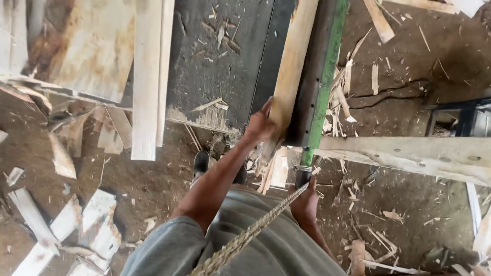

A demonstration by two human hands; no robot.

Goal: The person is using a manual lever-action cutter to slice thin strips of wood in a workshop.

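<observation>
Head view. The setting is a rough woodworking area with a packed dirt floor, littered throughout with splinters, shavings and pale board offcuts, most thickly at the lower left and along the right side. A dark, scuffed machine table fills the upper centre; a long green bar runs down its right edge and ends in a dark handle at the lower end. A weathered timber beam extends to the right from near the foot of that bar. A pale plank lies on the left part of the table, overhanging its near edge.

The left hand is closed around the near end of a narrow wooden board, fingers wrapped over its left edge. The board lies on the table just left of the green bar; its long axis runs away from the person, leaning slightly right at the far end, so the piece extends ahead of the hand.

The right hand is lower and nearer the body, closed just below the bar's dark handle, where a braided rope runs up to it; which it grips cannot be told. The left hand alone is on the board. One dark shoe shows below the table edge.
</observation>
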